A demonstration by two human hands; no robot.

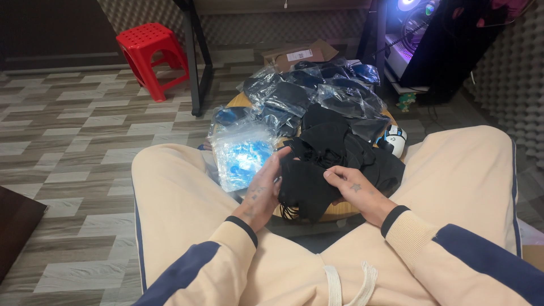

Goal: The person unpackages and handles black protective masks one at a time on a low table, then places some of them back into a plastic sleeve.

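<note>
I sit cross-legged on the floor in cream trousers. A low round wooden table (340, 213) stands between my knees. Both hands hold a stack of black face masks (309, 187) over its near edge. My left hand (263, 190) presses the stack's left side, fingers straight. My right hand (354, 190) grips the right side, thumb on top. Loose black masks (340, 144) lie heaped just behind. Left of my hand lies a clear bag with blue contents (242, 156).
Several clear plastic bags of dark masks (317, 90) are piled on the table's far half. A white and black ball-like object (394, 139) sits at the right. A red plastic stool (153, 56), black desk legs (195, 62), a cardboard box (297, 55) and a lit computer case (411, 28) stand beyond.
</note>
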